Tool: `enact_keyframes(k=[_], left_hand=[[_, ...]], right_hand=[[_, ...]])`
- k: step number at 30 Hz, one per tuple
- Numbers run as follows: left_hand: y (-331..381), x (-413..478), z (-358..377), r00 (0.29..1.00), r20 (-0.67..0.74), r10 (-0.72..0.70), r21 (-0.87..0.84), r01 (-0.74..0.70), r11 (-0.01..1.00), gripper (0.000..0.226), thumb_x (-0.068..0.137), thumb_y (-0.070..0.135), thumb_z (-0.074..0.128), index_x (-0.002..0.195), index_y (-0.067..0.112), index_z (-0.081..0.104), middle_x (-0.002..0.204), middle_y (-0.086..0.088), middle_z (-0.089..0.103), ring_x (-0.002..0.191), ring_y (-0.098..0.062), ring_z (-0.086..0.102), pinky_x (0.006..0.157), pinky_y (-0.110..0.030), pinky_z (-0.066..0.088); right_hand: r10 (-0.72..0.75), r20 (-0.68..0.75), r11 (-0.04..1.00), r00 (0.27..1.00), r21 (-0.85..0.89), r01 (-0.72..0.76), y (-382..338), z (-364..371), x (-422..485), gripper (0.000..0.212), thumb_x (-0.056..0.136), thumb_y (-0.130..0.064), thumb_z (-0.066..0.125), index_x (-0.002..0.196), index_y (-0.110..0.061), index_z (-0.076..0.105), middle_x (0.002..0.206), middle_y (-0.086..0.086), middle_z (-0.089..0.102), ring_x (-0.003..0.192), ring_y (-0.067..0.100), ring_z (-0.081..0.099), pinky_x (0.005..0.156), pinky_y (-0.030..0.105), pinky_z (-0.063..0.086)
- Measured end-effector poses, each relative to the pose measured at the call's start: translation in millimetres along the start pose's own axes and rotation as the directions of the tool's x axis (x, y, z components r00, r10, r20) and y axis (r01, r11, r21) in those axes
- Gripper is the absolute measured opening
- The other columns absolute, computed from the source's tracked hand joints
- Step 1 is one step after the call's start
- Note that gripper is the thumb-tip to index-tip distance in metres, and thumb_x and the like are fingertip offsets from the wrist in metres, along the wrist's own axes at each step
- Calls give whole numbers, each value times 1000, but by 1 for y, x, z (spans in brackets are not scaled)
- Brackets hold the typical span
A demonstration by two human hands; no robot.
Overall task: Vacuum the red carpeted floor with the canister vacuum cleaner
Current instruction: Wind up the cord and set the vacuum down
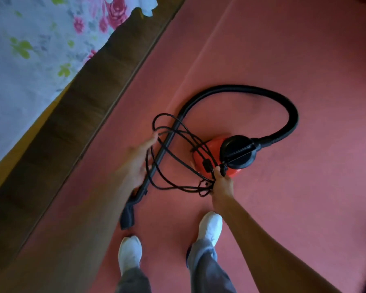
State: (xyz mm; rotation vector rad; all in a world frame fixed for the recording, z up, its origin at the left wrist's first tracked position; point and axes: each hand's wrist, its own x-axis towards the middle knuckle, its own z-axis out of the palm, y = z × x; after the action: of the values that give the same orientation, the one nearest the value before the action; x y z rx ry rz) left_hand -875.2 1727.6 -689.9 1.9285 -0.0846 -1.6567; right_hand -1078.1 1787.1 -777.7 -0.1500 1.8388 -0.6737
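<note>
Beside right hand, red canister, cord gripped, left hand outstretched

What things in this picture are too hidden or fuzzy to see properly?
Head view:
- Plug of the power cord: lost in loops by the right hand.
- Part of the wand: behind the left hand.
- Buttons on the vacuum cleaner: too blurred.
- Rest of the bed: past the left edge.

The canister sits on the carpet; hose loops at its twelve o'clock, wand at nine, cord coiled between them, bed beyond at ten.
</note>
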Motion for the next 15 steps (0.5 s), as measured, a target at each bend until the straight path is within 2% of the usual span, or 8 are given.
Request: enact_keyframes(k=[1, 2, 3, 5, 6, 8, 12, 15], left_hand=[[-16, -4, 11, 999, -41, -32, -25, 31, 999, 46, 71, 52, 79, 101, 19, 66, 94, 3, 68, 92, -14, 64, 83, -40, 53], [-32, -7, 20, 992, -98, -81, -49, 76, 996, 58, 68, 56, 80, 108, 16, 66, 88, 1, 69, 87, -18, 66, 83, -40, 54], [-48, -11, 26, 982, -131, -140, -77, 130, 988, 75, 57, 65, 82, 111, 16, 65, 96, -4, 71, 93, -24, 66, 88, -42, 52], [-79, -17, 32, 962, -136, -236, -113, 221, 969, 110, 42, 79, 79, 131, 19, 54, 129, -5, 60, 116, -29, 58, 99, -58, 44], [-90, -24, 38, 959, -94, -267, -124, 255, 959, 109, 49, 77, 78, 138, 22, 47, 138, -5, 51, 122, -30, 54, 99, -64, 41], [-108, -35, 58, 949, 6, -316, -145, 313, 939, 97, 62, 65, 75, 143, 22, 41, 139, -10, 46, 121, -31, 53, 96, -68, 41], [-117, -38, 89, 956, 145, -256, -229, 284, 931, 76, 59, 54, 75, 124, 18, 56, 126, -9, 58, 117, -26, 59, 99, -60, 46], [-115, -24, 96, 965, 140, -220, -251, 250, 935, 67, 61, 51, 78, 117, 21, 56, 131, -5, 54, 112, -21, 61, 98, -57, 48]], right_hand=[[19, -16, 999, 1000, 34, -18, 0, -7, 2, 24, 99, -33, 54, 92, -14, 65, 72, 5, 57, 74, 26, 54, 66, 38, 41], [44, -26, 996, 999, 78, -41, -1, -14, 3, 24, 100, -31, 54, 87, -14, 63, 72, 6, 58, 72, 27, 56, 64, 38, 42], [69, -32, 989, 997, 132, -64, -3, -21, 2, 26, 101, -29, 53, 82, -13, 60, 69, 6, 57, 68, 26, 55, 61, 35, 42], [103, -33, 976, 994, 198, -95, -3, -33, 4, 30, 102, -27, 51, 76, -12, 56, 64, 4, 53, 56, 20, 49, 53, 30, 38], [108, -36, 975, 993, 197, -99, -4, -36, 3, 31, 102, -27, 51, 76, -12, 56, 63, 2, 53, 53, 18, 48, 51, 29, 38], [71, -35, 991, 997, 116, -66, -1, -38, 0, 32, 102, -30, 51, 75, -13, 56, 63, 2, 52, 54, 17, 46, 51, 29, 39], [-126, 40, 965, 991, -228, 132, 7, -42, -9, 39, 102, -26, 50, 64, -16, 48, 56, -1, 45, 60, 21, 42, 60, 38, 37], [-168, 93, 866, 981, -462, 192, 7, -45, -10, 30, 103, -23, 44, 75, -15, 49, 72, 7, 57, 74, 28, 50, 70, 40, 41]])
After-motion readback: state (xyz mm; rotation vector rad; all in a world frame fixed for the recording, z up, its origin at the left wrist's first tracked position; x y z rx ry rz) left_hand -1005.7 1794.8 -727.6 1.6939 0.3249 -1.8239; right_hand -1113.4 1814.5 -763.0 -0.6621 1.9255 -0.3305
